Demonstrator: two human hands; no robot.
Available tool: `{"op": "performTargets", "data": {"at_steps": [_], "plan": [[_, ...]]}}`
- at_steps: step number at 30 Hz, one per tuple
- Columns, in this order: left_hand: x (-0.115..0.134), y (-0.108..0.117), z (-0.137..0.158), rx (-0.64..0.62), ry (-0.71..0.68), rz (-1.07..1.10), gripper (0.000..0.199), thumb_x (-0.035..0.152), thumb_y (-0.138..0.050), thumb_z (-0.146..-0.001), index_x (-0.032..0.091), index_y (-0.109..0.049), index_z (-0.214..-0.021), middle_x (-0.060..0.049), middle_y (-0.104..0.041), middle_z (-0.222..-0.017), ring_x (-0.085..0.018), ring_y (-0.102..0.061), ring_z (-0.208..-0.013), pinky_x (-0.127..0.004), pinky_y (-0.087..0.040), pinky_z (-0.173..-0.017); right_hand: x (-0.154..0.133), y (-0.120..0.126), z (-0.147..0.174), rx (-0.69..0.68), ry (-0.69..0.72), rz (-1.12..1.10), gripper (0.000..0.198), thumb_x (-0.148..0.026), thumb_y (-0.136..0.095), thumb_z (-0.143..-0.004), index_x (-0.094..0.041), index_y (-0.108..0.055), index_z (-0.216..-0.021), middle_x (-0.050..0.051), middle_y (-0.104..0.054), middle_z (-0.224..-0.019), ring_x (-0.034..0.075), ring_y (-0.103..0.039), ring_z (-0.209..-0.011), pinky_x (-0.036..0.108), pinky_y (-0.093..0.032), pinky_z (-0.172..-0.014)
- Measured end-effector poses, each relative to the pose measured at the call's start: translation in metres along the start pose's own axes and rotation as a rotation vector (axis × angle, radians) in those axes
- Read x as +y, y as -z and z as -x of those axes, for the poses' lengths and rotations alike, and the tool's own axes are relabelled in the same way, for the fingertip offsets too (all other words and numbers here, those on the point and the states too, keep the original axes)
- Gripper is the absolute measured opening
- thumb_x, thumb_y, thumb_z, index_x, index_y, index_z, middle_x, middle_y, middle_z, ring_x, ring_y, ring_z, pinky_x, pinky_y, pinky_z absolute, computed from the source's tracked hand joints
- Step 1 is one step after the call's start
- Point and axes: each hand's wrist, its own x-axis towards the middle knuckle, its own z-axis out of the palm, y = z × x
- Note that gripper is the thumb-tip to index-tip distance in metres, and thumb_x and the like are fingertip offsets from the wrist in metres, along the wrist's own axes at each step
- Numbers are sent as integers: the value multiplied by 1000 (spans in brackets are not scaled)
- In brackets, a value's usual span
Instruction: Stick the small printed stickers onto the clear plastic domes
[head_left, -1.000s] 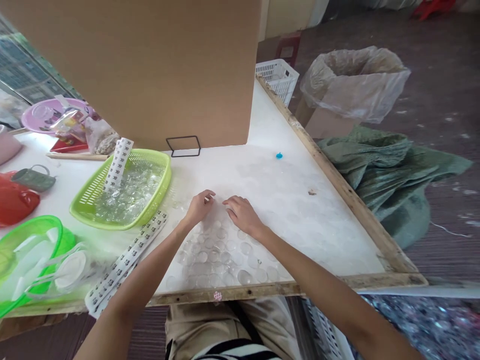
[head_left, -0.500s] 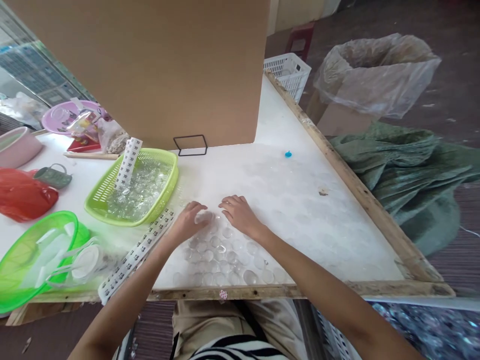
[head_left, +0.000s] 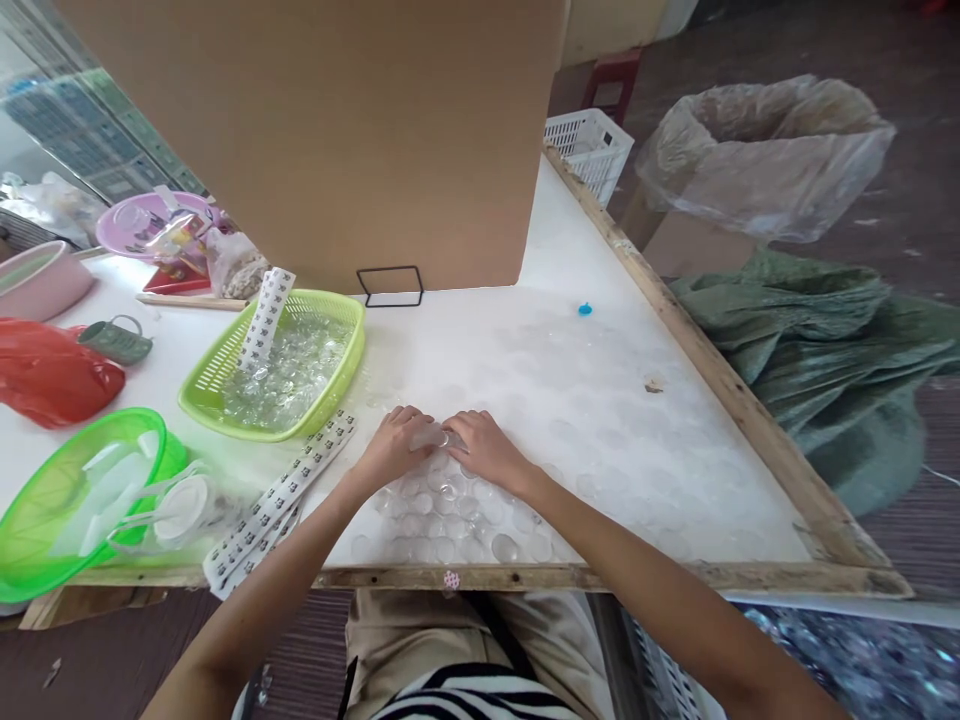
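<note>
we pinch one clear glass dome between left hand and right hand, fingers curled shut, above laid-out rows of clear domes to keep them flat.

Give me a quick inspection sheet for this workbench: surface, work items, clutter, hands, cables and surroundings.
Surface: white tabletop with a wooden edge, faintly marked with round prints.
Work items: clear glass domes laid flat in rows at the near edge; more heaped in the lime basket; printed sticker strips beside it.
Clutter: green basket, red bag, pink basin, small blue cap.
Hands: left hand and right hand meet over one clear piece, fingers curled on it.
Cables: nothing seen.
Surroundings: cardboard panel standing behind, white crate, plastic-lined bin, green sacks on the floor.
</note>
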Motion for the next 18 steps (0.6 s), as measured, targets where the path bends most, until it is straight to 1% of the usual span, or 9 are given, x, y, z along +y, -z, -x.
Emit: {"op": "performTargets", "data": {"at_steps": [3, 6, 11, 13, 15, 17, 18], "plan": [[9, -5, -9, -30, -39, -30, 23, 20, -70, -82, 23, -68, -104, -8, -65, -106, -27, -59, -102, -41, -46, -93, 4, 0, 0, 49, -49, -72, 28, -10, -61, -89, -17, -60, -116, 9, -66, -116, 23, -58, -110, 40, -40, -97], [14, -7, -16, -39, -46, -51, 18, 15, -67, -82, 21, -68, -99, -9, -65, -102, -27, -59, -101, -42, -46, -91, 12, 0, 1, 117, -84, -120, 30, -7, -58, -87, -18, -60, -115, 9, -63, -117, 22, -59, -111, 40, -42, -98], [17, -12, -21, -35, -33, -49, 27, 19, -69, -81, 20, -64, -108, -10, -63, -107, -28, -59, -103, -42, -46, -92, 20, -3, -3, 179, -118, -292, 32, -3, -56, -86, -17, -60, -114, 8, -62, -115, 15, -64, -92, 32, -49, -90], [17, -15, -22, -34, -18, -33, 24, 19, -68, -82, 20, -64, -105, -10, -63, -105, -27, -60, -100, -41, -47, -89, 21, -4, -5, 180, -115, -308, 28, -3, -56, -86, -17, -61, -110, 7, -64, -111, 15, -64, -89, 31, -50, -88], [18, -17, -23, -22, 7, -10, 18, 18, -67, -83, 20, -64, -101, -9, -64, -101, -26, -61, -97, -39, -48, -86, 20, -3, -6, 175, -103, -272, 20, -5, -56, -87, -17, -64, -101, 7, -66, -105, 15, -64, -89, 30, -49, -85], [19, -18, -24, -5, 39, 22, 17, 16, -67, -81, 19, -63, -98, -9, -64, -99, -26, -61, -95, -39, -48, -85, 19, -2, -7, 172, -107, -225, 13, -9, -57, -89, -18, -65, -93, 6, -68, -99, 16, -64, -88, 30, -48, -84], [20, -18, -24, 4, 55, 41, 18, 14, -67, -80, 20, -63, -96, -8, -64, -99, -25, -61, -94, -38, -48, -84, 19, -1, -7, 175, -118, -211, 12, -10, -57, -89, -18, -65, -93, 5, -68, -97, 16, -63, -86, 31, -48, -84]]}}
